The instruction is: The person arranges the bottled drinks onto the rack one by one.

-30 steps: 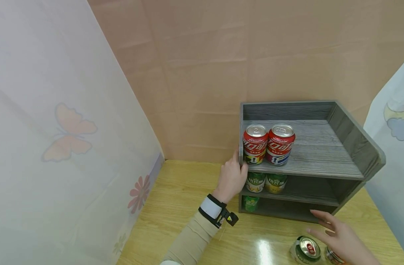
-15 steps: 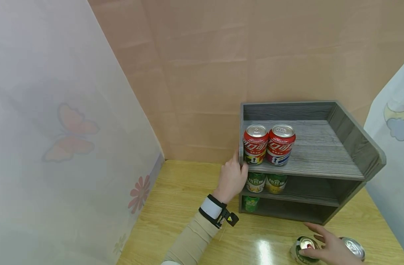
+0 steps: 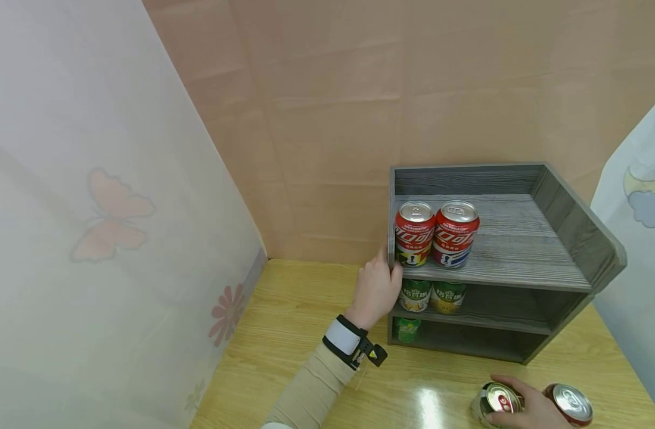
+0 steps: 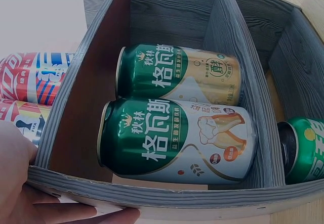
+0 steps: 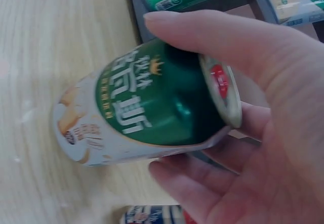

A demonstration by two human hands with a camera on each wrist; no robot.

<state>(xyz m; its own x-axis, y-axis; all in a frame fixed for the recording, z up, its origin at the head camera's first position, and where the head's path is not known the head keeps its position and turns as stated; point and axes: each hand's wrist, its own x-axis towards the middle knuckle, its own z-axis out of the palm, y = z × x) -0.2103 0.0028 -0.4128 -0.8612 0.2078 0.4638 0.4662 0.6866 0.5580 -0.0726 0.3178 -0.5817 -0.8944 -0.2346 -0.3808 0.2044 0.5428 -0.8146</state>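
A grey three-tier wooden shelf stands on the yellow wooden table. My left hand grips its left side wall at the front edge. Two red cans stand on the top tier. On the middle tier are two green cans, and one green can is on the bottom tier. Near the table's front edge my right hand holds a green can tilted, thumb over its rim and fingers beneath. A red can stands just right of it.
A pale curtain with a butterfly closes off the left side, and another printed curtain hangs on the right. A pinkish wall runs behind the shelf. Bare tabletop lies left of the shelf.
My right hand dropped from the shelf's bottom front edge to the green can and closed around it, uncovering the red can beside it. My left hand stayed on the shelf.
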